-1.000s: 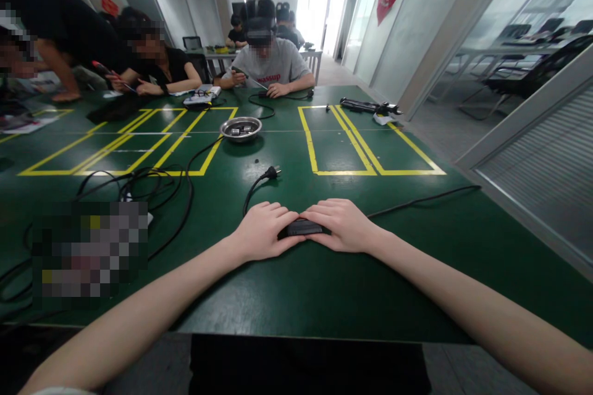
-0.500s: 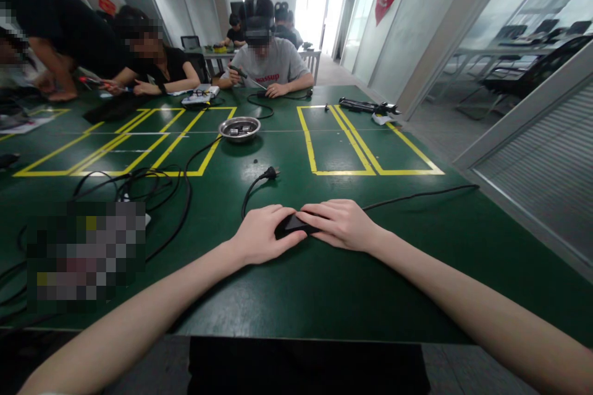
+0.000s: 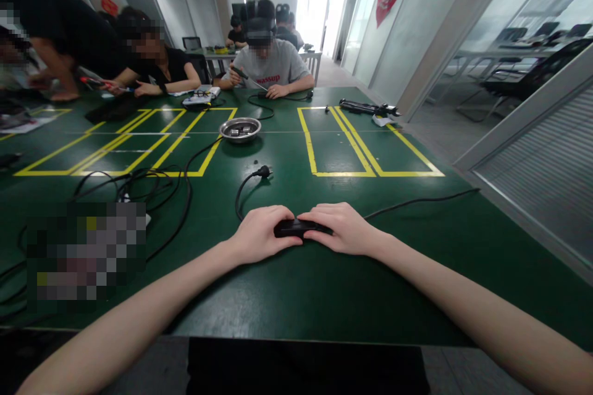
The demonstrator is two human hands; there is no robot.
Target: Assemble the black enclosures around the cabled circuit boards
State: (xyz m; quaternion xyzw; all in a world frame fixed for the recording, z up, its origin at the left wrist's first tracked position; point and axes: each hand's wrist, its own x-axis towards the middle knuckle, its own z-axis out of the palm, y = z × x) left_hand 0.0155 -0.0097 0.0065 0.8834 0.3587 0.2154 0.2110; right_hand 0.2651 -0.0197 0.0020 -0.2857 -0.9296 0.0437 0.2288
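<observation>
A black power adapter [image 3: 295, 228] lies between my hands, low over the green table [image 3: 324, 296]. My left hand [image 3: 260, 233] is closed around its left end, thumb in front. Its right end is gripped by my right hand [image 3: 345, 228], fingers bent over the top. From behind my left hand a black cord curves up to a power plug [image 3: 264, 171] on the tabletop. Another black cable [image 3: 417, 200] leaves my right hand and runs to the table's right edge. Both ends of the adapter are partly covered by my fingers.
A metal bowl [image 3: 240, 130] with small metal parts stands further back. Yellow tape [image 3: 343, 174] marks rectangles on the table. Tangled cables [image 3: 139, 185] and a blurred-out item [image 3: 88, 253] lie left. Across the table a person in grey [image 3: 273, 62] holds a screwdriver.
The power adapter has turned slightly in my hands, and more of its long side shows. The plug and its cord have shifted a little to the left.
</observation>
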